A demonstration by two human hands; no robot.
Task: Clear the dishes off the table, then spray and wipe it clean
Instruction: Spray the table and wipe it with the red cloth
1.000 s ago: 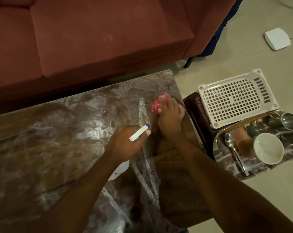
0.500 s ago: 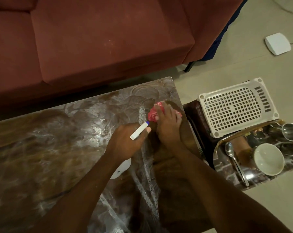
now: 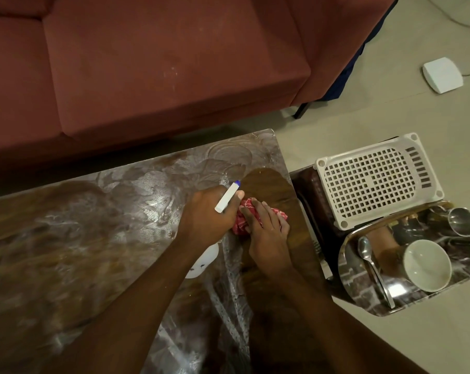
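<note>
The wooden table (image 3: pixel 93 238) was smeared with whitish streaks across most of its top, with a clean dark patch by its right edge. A bunched red cloth (image 3: pixel 240 224) lay at that patch's left border

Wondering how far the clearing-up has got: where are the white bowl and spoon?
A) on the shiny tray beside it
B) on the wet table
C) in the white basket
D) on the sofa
A: the white bowl and spoon lie on the shiny tray, off the table.
</note>
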